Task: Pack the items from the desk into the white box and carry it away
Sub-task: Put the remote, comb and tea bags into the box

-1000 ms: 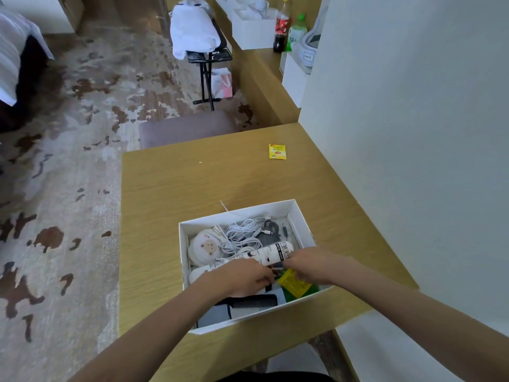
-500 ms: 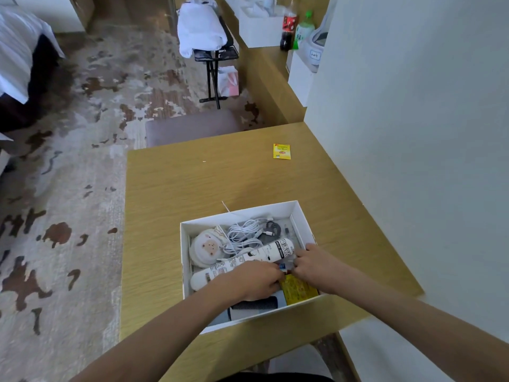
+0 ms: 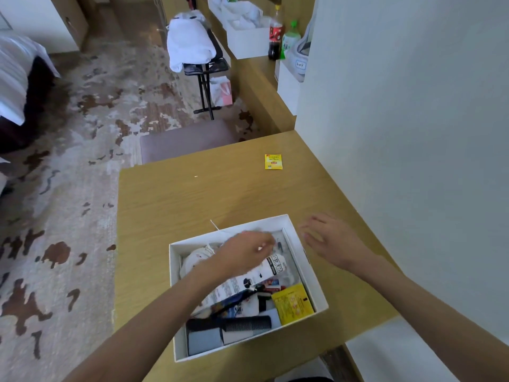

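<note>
The white box (image 3: 319, 285) sits on the wooden desk (image 3: 176, 205) near its front edge. Inside lie a white tube (image 3: 248, 282), a black comb (image 3: 245, 323), a yellow packet (image 3: 293, 303) and other small items. My left hand (image 3: 242, 255) hovers over the far half of the box, fingers loosely curled and blurred, hiding the cables beneath. My right hand (image 3: 327, 241) is outside the box, just right of its far right corner, fingers spread above the desk. A small yellow sachet (image 3: 273, 161) lies alone on the desk's far right part.
A white wall (image 3: 413, 133) runs along the desk's right side. A padded stool (image 3: 187, 140) stands beyond the desk's far edge. Further back are a folding rack with white cloth (image 3: 190, 48), a pink bag (image 3: 221, 91), bottles (image 3: 276, 31) and another white box (image 3: 246, 42).
Both hands have left the items at the box's near right. The left hand moved to the box's far half; the right hand lifted out and to the right.
</note>
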Motion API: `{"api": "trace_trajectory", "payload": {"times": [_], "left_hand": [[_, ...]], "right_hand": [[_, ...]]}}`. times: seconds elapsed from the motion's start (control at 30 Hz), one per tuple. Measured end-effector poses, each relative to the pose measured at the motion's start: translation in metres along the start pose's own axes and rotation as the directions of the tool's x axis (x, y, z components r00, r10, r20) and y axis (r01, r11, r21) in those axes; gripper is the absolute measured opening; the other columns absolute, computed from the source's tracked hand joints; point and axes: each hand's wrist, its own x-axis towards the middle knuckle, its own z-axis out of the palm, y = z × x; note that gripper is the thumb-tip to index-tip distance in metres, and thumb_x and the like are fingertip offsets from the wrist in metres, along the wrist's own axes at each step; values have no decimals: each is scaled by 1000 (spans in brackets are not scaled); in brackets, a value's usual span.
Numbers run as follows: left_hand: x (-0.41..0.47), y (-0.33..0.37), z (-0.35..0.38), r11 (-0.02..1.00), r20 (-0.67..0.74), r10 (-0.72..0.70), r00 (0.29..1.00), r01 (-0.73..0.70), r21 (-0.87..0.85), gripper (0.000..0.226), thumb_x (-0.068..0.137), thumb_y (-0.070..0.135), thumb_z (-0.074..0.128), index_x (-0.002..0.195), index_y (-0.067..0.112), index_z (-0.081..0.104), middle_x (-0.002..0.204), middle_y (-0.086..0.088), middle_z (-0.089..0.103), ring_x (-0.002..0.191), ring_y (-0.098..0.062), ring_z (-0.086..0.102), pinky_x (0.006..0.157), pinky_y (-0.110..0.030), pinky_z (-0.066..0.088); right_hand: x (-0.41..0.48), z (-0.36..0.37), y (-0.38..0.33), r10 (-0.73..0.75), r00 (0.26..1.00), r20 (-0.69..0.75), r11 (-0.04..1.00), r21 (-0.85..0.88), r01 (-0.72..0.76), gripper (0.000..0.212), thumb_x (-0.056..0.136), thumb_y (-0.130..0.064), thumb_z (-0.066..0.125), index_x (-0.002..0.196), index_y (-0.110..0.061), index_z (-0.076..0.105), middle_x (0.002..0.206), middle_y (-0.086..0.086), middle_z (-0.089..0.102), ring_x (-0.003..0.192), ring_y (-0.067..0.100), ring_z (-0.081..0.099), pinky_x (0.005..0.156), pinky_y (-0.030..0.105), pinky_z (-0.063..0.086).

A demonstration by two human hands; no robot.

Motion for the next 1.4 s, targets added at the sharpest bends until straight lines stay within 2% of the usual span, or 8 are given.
{"api": "trace_trajectory", "payload": {"times": [0.1, 0.2, 0.37, 0.5, 0.73, 0.93, 1.23, 1.4], "left_hand": [[25, -19, -15, 991, -154, -4, 988, 24, 131, 27, 95, 25, 50, 120, 19, 57, 121, 1, 62, 113, -20, 53, 92, -36, 44], [49, -32, -16, 964, -31, -51, 998, 57, 260, 39, 92, 34, 55, 128, 18, 51, 130, 0, 57, 121, -21, 48, 99, -37, 39], [74, -39, -7, 960, 56, -74, 996, 55, 273, 19, 97, 22, 45, 107, 13, 59, 94, -10, 68, 87, -29, 63, 74, -39, 51], [81, -49, 5, 957, -3, -22, 1000, 22, 289, 23, 96, 16, 47, 117, 16, 55, 103, -7, 71, 85, -26, 65, 66, -31, 46], [110, -64, -9, 970, -50, -53, 997, 64, 236, 34, 85, 0, 51, 117, 12, 54, 106, -4, 72, 82, -25, 70, 65, -38, 58], [156, -84, -33, 976, -87, -90, 992, 105, 192, 33, 89, 1, 46, 119, 11, 56, 111, -4, 72, 80, -26, 72, 66, -40, 59], [182, -94, -29, 938, -99, -92, 991, 119, 325, 11, 89, 17, 47, 99, 22, 49, 63, 12, 43, 52, -19, 50, 50, -25, 44], [182, -95, -28, 921, -89, -138, 986, 161, 354, 8, 90, 19, 46, 94, 25, 47, 66, 11, 58, 52, -19, 54, 45, -18, 34]], "right_hand": [[31, 3, 25, 186, 982, -16, 965, 192, -180, 21, 94, -25, 55, 109, -20, 67, 110, -5, 65, 103, 11, 54, 86, 26, 41], [67, 11, 46, 301, 953, 30, 909, 292, -296, 20, 94, -19, 54, 109, -14, 68, 112, 0, 67, 104, 13, 56, 86, 24, 38], [113, 35, 78, 318, 940, 124, 873, 348, -341, 20, 95, -12, 52, 109, -8, 66, 109, 7, 68, 101, 19, 60, 81, 23, 39], [143, 57, 101, 383, 913, 140, 816, 412, -406, 25, 95, -15, 51, 117, -11, 63, 111, 4, 67, 94, 11, 58, 79, 24, 42], [204, 101, 143, 460, 846, 270, 761, 371, -532, 36, 92, -12, 52, 128, -7, 56, 120, 13, 64, 107, 25, 59, 88, 30, 43], [272, 126, 165, 461, 846, 267, 776, 341, -530, 35, 93, -16, 52, 127, -8, 55, 128, 20, 55, 127, 35, 41, 107, 42, 33], [352, 153, 183, 484, 810, 333, 844, 67, -532, 78, 84, -38, 67, 146, -14, 27, 149, 17, 32, 138, 38, 25, 111, 48, 22], [346, 159, 176, 408, 819, 403, 833, 203, -515, 47, 83, -23, 68, 125, -11, 51, 126, 14, 56, 120, 33, 48, 98, 38, 40]]}}
